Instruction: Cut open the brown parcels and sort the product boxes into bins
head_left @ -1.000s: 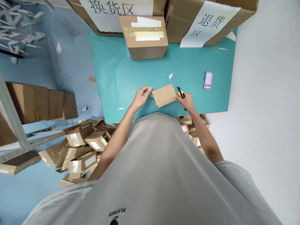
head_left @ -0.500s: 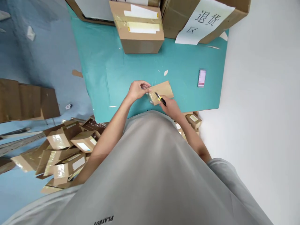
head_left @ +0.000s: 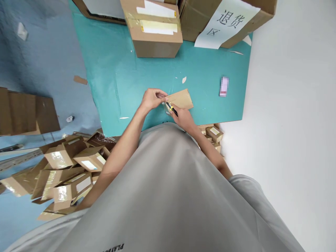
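My half-curled left hand point(head_left: 152, 99) is at the small box point(head_left: 181, 99)'s corner on the table point(head_left: 147, 74), pinch unclear; my right hand point(head_left: 184, 119) grips the knife point(head_left: 172, 109). I'd cut shallow, clear of the left.

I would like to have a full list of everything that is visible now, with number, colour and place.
Small box: 1, brown, on table, near edge
Utility knife: 1, black and yellow, in right hand
Table: 1, green, centre
Taped carton: 1, brown, far side of table
Large cartons: 2, brown, far edge, partly cut off
Lettered sheet: 1, white, on right large carton
Pixelated item: 1, pinkish, table's right side
Scraps: several, white or brown, table and floor
Piled boxes: many, brown, below table's near edge
Other cartons: several, brown, far left
Metal rail: 1, grey, left
Floor: 1, blue, left
Shirt: 1, grey, on person
Left hand: 1, bare, at small box's left end
Right hand: 1, bare, over small box
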Demonstrator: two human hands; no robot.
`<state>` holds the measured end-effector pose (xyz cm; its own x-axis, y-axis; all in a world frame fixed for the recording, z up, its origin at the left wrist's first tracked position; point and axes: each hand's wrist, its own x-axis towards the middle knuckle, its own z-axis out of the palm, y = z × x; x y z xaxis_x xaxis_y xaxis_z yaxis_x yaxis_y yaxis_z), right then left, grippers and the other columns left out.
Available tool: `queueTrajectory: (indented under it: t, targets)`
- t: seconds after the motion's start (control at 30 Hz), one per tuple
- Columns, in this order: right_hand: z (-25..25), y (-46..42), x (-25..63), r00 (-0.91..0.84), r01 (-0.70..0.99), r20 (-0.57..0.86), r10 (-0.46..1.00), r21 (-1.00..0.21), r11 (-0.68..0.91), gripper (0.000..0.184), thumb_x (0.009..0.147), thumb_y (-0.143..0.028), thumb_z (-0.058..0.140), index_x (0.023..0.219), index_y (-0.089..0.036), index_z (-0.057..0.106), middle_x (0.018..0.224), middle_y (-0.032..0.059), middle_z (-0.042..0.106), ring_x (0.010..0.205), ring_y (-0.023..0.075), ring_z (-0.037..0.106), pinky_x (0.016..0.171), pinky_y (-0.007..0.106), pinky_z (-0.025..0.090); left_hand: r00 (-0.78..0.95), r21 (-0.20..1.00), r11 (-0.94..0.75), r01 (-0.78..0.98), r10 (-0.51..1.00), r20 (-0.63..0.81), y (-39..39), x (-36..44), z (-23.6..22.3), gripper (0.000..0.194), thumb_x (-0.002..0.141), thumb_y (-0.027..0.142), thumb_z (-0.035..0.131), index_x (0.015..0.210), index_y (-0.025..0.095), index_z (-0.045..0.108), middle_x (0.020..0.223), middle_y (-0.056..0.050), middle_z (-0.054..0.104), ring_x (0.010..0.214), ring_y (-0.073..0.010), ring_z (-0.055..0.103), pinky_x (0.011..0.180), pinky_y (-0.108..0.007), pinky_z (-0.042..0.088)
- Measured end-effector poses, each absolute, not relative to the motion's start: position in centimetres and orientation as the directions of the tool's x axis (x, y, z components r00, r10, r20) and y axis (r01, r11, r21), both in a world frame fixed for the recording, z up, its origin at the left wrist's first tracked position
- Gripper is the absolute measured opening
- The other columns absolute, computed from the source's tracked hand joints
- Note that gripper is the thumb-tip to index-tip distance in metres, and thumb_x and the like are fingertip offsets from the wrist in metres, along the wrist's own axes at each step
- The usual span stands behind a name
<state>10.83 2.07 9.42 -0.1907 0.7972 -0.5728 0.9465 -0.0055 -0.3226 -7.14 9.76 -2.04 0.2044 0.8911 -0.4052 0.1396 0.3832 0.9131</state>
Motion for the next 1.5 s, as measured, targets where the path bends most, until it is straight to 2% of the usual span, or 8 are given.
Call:
queueTrajectory:
  t: [0.17,0.33,0.57,0.8,1.0,1.17,1.33,1.5]
  targets:
    - [9.7,1.9,11.0,-0.185,0.949,-0.583,0.791,-0.316,-0.012,0.060,0.117,-0.036,0.041,0.171,-0.013,0.052,0.138,0.0193,0.082,0.120,0.0333,0.078,0.106,0.040,0.056,0.199,0.916,0.378,0.134,0.895,-0.399,9.7,-7.2,-1.9,0.032,0.068,0.027,0.101,0.093,0.013,0.087,0.088,-0.008,0.084,0.087,-0.0248,0.078,0.091,-0.040,0.067]
    - [10.3,1.9,10.7,-0.199,0.950,-0.588,0.784,-0.313,0.007,0.056,0.118,-0.034,0.042,0.168,-0.013,0.054,0.132,0.0185,0.083,0.116,0.0324,0.078,0.104,0.038,0.055,0.187,0.913,0.381,0.143,0.896,-0.403,9.6,-7.0,-2.1,0.029,0.068,0.024,0.099,0.092,0.013,0.087,0.088,-0.009,0.084,0.084,-0.0238,0.078,0.090,-0.039,0.067]
    - [10.9,2.5,8.9,-0.149,0.975,-0.624,0.767,-0.224,0.007,0.047,0.118,-0.030,0.041,0.157,-0.013,0.061,0.130,0.0209,0.081,0.120,0.0345,0.075,0.104,0.041,0.055,0.126,0.902,0.402,0.161,0.898,-0.422,9.1,-6.7,-2.3,0.025,0.067,0.019,0.093,0.090,0.016,0.089,0.086,-0.007,0.083,0.086,-0.0265,0.078,0.090,-0.041,0.066]
    - [12.5,1.0,10.1,-0.164,0.981,-0.690,0.705,-0.189,0.042,0.038,0.115,-0.025,0.048,0.145,-0.016,0.069,0.136,0.0193,0.079,0.122,0.0342,0.075,0.104,0.041,0.056,0.054,0.905,0.381,0.189,0.916,-0.397,7.8,-6.3,-2.5,0.023,0.070,0.026,0.089,0.092,0.019,0.089,0.087,-0.006,0.083,0.088,-0.0269,0.078,0.090,-0.041,0.066]
    - [12.2,1.4,9.5,-0.178,0.977,-0.674,0.717,-0.208,0.048,0.035,0.115,-0.023,0.047,0.136,-0.014,0.074,0.133,0.0208,0.081,0.123,0.0345,0.075,0.104,0.042,0.059,0.040,0.906,0.367,0.211,0.923,-0.383,7.6,-6.5,-1.9,0.025,0.074,0.028,0.088,0.096,0.017,0.088,0.092,-0.008,0.085,0.090,-0.0258,0.078,0.089,-0.039,0.066]
    - [12.7,1.2,9.9,-0.189,0.978,-0.677,0.711,-0.197,0.072,0.035,0.113,-0.019,0.050,0.138,-0.016,0.075,0.132,0.0204,0.082,0.123,0.0348,0.077,0.100,0.041,0.061,0.057,0.906,0.373,0.199,0.919,-0.391,7.4,-6.7,-1.6,0.032,0.072,0.035,0.094,0.097,0.016,0.086,0.093,-0.009,0.084,0.091,-0.0262,0.077,0.092,-0.041,0.066]
    - [13.7,0.7,11.3,-0.220,0.972,-0.699,0.681,-0.212,0.096,0.035,0.113,-0.017,0.050,0.137,-0.018,0.076,0.133,0.0200,0.082,0.124,0.0354,0.077,0.101,0.041,0.060,0.032,0.901,0.374,0.221,0.920,-0.390,5.7,-6.5,-1.6,0.037,0.077,0.040,0.093,0.104,0.016,0.085,0.104,-0.011,0.085,0.097,-0.0266,0.078,0.095,-0.041,0.066]
    - [13.0,1.0,10.4,-0.247,0.968,-0.696,0.675,-0.209,0.139,0.044,0.112,-0.008,0.042,0.144,-0.012,0.072,0.130,0.0247,0.082,0.124,0.0347,0.079,0.100,0.042,0.061,-0.062,0.877,0.375,0.300,0.925,-0.374,4.0,-6.4,-1.6,0.039,0.091,0.047,0.082,0.117,0.018,0.084,0.126,-0.014,0.083,0.097,-0.0247,0.079,0.092,-0.037,0.065]
